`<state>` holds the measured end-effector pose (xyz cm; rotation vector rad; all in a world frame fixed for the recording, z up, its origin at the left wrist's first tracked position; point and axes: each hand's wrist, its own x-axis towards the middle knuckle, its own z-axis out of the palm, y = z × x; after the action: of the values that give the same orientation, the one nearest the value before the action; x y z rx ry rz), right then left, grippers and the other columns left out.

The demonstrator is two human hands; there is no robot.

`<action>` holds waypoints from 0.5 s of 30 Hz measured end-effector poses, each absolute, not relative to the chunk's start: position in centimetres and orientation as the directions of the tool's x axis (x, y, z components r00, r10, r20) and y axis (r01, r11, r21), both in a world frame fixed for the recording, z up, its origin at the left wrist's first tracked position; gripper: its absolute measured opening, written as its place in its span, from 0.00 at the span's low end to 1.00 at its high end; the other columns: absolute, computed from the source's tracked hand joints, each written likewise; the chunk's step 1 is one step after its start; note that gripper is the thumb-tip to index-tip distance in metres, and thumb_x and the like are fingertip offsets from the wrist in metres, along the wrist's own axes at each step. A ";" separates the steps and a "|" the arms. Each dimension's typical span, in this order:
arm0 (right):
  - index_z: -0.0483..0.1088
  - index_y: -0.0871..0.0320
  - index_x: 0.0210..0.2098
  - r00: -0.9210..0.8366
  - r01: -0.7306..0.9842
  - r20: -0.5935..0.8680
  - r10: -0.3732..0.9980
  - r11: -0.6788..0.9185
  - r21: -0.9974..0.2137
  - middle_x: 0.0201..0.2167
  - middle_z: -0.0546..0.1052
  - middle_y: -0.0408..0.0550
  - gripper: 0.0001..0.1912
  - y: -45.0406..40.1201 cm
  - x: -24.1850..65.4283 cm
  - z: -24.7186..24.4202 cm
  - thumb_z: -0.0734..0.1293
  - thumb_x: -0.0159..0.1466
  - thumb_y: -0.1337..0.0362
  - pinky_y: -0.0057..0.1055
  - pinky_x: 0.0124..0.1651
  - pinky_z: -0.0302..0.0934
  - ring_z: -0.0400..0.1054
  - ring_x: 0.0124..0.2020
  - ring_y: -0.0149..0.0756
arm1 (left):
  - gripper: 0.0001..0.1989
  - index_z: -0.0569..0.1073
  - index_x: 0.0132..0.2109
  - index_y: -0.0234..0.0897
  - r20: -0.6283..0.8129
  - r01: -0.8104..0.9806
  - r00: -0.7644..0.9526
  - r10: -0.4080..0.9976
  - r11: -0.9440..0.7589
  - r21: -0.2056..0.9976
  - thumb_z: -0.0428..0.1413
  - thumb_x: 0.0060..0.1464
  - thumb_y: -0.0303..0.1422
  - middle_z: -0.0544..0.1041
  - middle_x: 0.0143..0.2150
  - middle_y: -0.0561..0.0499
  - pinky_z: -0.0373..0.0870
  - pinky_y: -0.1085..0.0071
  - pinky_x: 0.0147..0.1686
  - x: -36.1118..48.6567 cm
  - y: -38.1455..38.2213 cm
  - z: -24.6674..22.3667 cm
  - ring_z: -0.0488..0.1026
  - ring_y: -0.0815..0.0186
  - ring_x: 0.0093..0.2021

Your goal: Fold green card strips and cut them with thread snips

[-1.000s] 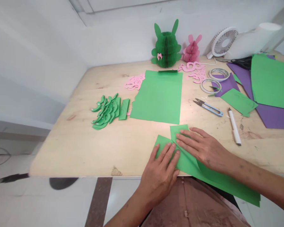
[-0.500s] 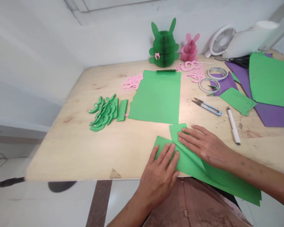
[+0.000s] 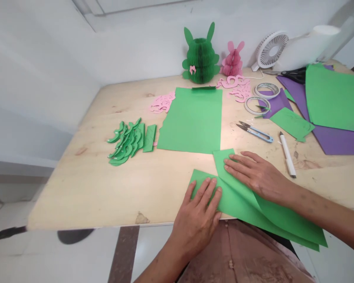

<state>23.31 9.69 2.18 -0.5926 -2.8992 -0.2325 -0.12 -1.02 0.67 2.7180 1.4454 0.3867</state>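
Note:
A green sheet of paper (image 3: pixel 236 202), folded over into two layers, lies at the table's front edge and hangs past it at the right. My left hand (image 3: pixel 199 204) rests on the lower layer near its left corner, fingers spread and flat. On the upper layer lies my right hand (image 3: pixel 255 173), its fingers stretched out. Between the two layers a gap opens toward the right. Just beyond, a larger flat green sheet (image 3: pixel 194 122) with a ragged left edge lies on the table.
Green cut-out scraps (image 3: pixel 126 143) and pink scraps (image 3: pixel 162 103) lie to the left. At right are thread snips (image 3: pixel 255 131), a white marker (image 3: pixel 287 155), tape rolls (image 3: pixel 267 90) and purple paper (image 3: pixel 342 140). Behind stand a green paper rabbit (image 3: pixel 201 61), a pink one (image 3: pixel 233 62) and a fan (image 3: pixel 273 49).
My right hand has shifted slightly up and away from my left hand, and the upper layer's corner has moved with it. The gap between the layers looks wider. My left hand stays in place.

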 end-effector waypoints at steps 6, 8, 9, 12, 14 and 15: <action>0.66 0.69 0.56 -0.908 0.393 0.209 0.364 0.912 0.118 0.56 0.72 0.57 0.19 9.8 23.1 2.3 0.55 0.70 0.71 0.49 0.57 0.59 0.64 0.56 0.47 | 0.21 0.65 0.61 0.36 0.259 0.804 0.533 0.806 -0.577 0.142 0.47 0.62 0.34 0.62 0.66 0.45 0.46 0.50 0.66 0.9 -1.1 0.4 0.54 0.56 0.67; 0.66 0.69 0.56 -0.902 0.402 0.218 0.373 0.909 0.110 0.56 0.72 0.57 0.18 9.7 23.1 2.4 0.55 0.70 0.71 0.49 0.57 0.59 0.64 0.57 0.47 | 0.22 0.65 0.61 0.35 0.268 0.791 0.547 0.793 -0.594 0.145 0.47 0.62 0.35 0.61 0.66 0.44 0.47 0.52 0.65 1.5 -1.1 0.2 0.54 0.57 0.68; 0.66 0.68 0.56 -0.899 0.408 0.220 0.380 0.908 0.100 0.56 0.72 0.58 0.19 9.5 23.0 2.5 0.55 0.70 0.71 0.50 0.57 0.59 0.63 0.57 0.47 | 0.22 0.65 0.61 0.35 0.265 0.788 0.551 0.791 -0.598 0.147 0.47 0.62 0.36 0.61 0.67 0.44 0.48 0.52 0.65 1.7 -1.1 0.1 0.54 0.57 0.68; 0.64 0.65 0.59 -0.894 0.411 0.221 0.390 0.910 0.056 0.57 0.71 0.57 0.20 8.9 23.1 2.8 0.55 0.70 0.71 0.50 0.58 0.58 0.62 0.59 0.46 | 0.22 0.65 0.61 0.34 0.255 0.793 0.545 0.799 -0.589 0.153 0.46 0.63 0.35 0.61 0.67 0.44 0.49 0.52 0.65 2.1 -1.2 0.0 0.54 0.57 0.67; 0.63 0.64 0.60 -0.896 0.402 0.221 0.386 0.915 0.030 0.58 0.70 0.56 0.20 8.3 23.2 2.9 0.56 0.69 0.71 0.51 0.59 0.57 0.60 0.60 0.47 | 0.22 0.65 0.61 0.34 0.261 0.795 0.539 0.801 -0.586 0.157 0.46 0.63 0.35 0.61 0.67 0.44 0.48 0.52 0.65 2.1 -1.2 0.0 0.54 0.57 0.68; 0.63 0.63 0.60 -0.897 0.395 0.223 0.381 0.919 0.021 0.58 0.70 0.56 0.21 8.1 23.2 3.0 0.56 0.69 0.71 0.51 0.59 0.57 0.60 0.60 0.47 | 0.22 0.65 0.61 0.34 0.269 0.796 0.534 0.801 -0.584 0.160 0.47 0.63 0.36 0.61 0.67 0.45 0.47 0.52 0.65 2.1 -1.2 -0.1 0.54 0.57 0.68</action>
<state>23.22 8.06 2.99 -0.5860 -2.8648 -0.0960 2.08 -1.24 -0.07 2.7359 1.4242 0.4936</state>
